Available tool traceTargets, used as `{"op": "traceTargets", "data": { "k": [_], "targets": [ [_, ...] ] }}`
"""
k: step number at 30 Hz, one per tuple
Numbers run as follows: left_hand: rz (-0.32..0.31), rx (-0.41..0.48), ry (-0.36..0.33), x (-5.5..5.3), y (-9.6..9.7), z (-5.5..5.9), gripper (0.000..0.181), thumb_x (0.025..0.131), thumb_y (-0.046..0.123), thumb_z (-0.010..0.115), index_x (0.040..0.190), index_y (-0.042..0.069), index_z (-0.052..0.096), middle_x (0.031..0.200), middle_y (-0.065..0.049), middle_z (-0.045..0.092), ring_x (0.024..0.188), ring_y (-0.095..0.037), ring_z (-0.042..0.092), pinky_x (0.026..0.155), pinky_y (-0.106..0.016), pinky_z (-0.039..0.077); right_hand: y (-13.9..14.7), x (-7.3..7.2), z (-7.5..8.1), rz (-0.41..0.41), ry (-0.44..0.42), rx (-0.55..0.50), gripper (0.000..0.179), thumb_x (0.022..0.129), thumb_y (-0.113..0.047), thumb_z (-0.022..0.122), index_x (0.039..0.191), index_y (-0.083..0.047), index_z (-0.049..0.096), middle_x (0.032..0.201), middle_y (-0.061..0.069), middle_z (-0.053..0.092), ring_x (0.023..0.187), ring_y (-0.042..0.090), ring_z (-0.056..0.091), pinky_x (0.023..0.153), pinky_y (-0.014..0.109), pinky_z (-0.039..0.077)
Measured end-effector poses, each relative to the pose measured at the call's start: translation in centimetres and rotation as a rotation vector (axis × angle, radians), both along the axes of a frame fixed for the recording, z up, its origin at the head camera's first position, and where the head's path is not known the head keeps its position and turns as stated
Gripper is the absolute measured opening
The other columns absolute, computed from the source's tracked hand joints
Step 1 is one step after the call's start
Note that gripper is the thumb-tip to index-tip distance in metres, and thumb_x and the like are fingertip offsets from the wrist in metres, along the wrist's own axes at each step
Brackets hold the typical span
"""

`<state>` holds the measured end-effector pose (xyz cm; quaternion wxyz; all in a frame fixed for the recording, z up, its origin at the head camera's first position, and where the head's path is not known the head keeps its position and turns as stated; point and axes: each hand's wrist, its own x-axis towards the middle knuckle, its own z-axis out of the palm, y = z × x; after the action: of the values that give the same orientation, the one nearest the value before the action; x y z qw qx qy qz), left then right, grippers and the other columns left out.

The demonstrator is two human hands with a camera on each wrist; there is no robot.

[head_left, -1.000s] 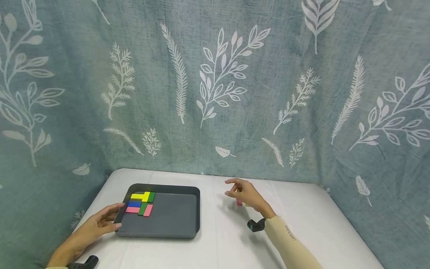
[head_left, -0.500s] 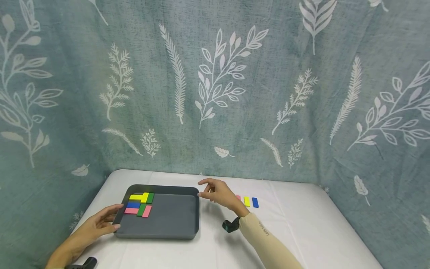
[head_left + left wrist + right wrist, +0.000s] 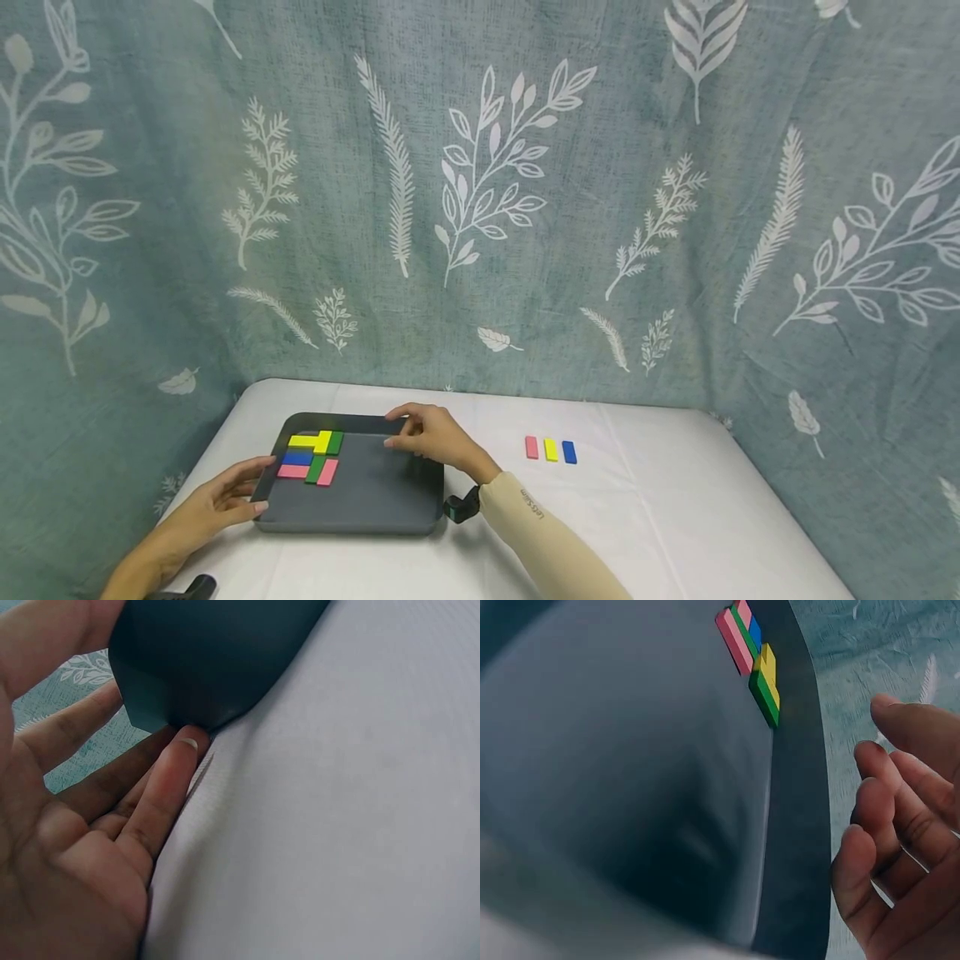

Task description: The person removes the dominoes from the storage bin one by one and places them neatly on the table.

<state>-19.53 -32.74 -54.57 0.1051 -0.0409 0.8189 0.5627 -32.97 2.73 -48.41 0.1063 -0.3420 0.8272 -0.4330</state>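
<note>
On the table (image 3: 720, 517), from the head, blocks (image 3: 317, 467) lie grouped in the left of the tray (image 3: 367, 504), three more blocks (image 3: 551, 450) to its right; the left hand (image 3: 225, 492), loosely spread, touches its wall; the right hand (image 3: 435, 435) hangs above. From the left wrist, a fingertip (image 3: 195, 740) meets the tray. From the right wrist, fingers (image 3: 874, 802) curve loosely; any hold I cannot tell.
</note>
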Motion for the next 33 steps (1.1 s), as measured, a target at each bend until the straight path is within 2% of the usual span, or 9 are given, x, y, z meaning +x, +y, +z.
{"op": "traceTargets", "data": {
  "k": [12, 21, 26, 30, 33],
  "targets": [
    [0.007, -0.004, 0.002, 0.0, -0.2, 0.0, 0.093, 0.089, 0.043, 0.08, 0.161, 0.012, 0.031, 0.158, -0.027, 0.032, 0.133, -0.041, 0.041, 0.1, -0.058, 0.044, -4.3, 0.1, -0.5, 0.039, -0.002, 0.006, 0.044, 0.092, -0.026, 0.08, 0.131, -0.009, 0.068, 0.078, -0.004, 0.068, 0.06, 0.012, 0.059, 0.058, 0.025, 0.051],
    [-0.009, 0.008, 0.01, -0.1, -0.3, 0.0, 0.088, 0.092, 0.04, 0.078, 0.161, 0.011, 0.031, 0.16, -0.027, 0.03, 0.135, -0.042, 0.039, 0.102, -0.06, 0.042, -6.6, 0.4, -1.0, 0.057, -0.014, 0.038, 0.043, 0.093, -0.025, 0.079, 0.131, -0.007, 0.068, 0.079, 0.002, 0.07, 0.066, 0.031, 0.064, 0.053, 0.025, 0.049],
    [-0.028, 0.012, 0.024, -0.3, -0.4, -0.1, 0.084, 0.094, 0.037, 0.076, 0.161, 0.012, 0.032, 0.162, -0.024, 0.03, 0.135, -0.041, 0.038, 0.102, -0.057, 0.042, -7.2, -0.1, -1.5, 0.063, 0.01, 0.075, 0.044, 0.094, -0.027, 0.078, 0.132, -0.007, 0.068, 0.083, 0.004, 0.072, 0.066, 0.03, 0.066, 0.054, 0.025, 0.05],
    [-0.035, 0.017, 0.036, -0.3, -0.4, -0.1, 0.083, 0.094, 0.036, 0.076, 0.161, 0.011, 0.033, 0.161, -0.024, 0.031, 0.134, -0.04, 0.039, 0.101, -0.054, 0.042, -7.4, -0.7, -2.0, 0.049, 0.023, 0.111, 0.043, 0.093, -0.027, 0.079, 0.131, -0.008, 0.069, 0.078, -0.004, 0.07, 0.065, 0.026, 0.068, 0.054, 0.024, 0.051],
    [-0.038, 0.028, 0.041, -0.3, -0.4, 0.0, 0.082, 0.094, 0.035, 0.076, 0.161, 0.011, 0.033, 0.161, -0.023, 0.032, 0.134, -0.04, 0.039, 0.101, -0.052, 0.042, -7.6, -1.0, -2.3, 0.034, 0.005, 0.114, 0.043, 0.093, -0.025, 0.08, 0.13, -0.008, 0.069, 0.076, -0.004, 0.069, 0.064, 0.026, 0.068, 0.054, 0.025, 0.051]
  ]
}}
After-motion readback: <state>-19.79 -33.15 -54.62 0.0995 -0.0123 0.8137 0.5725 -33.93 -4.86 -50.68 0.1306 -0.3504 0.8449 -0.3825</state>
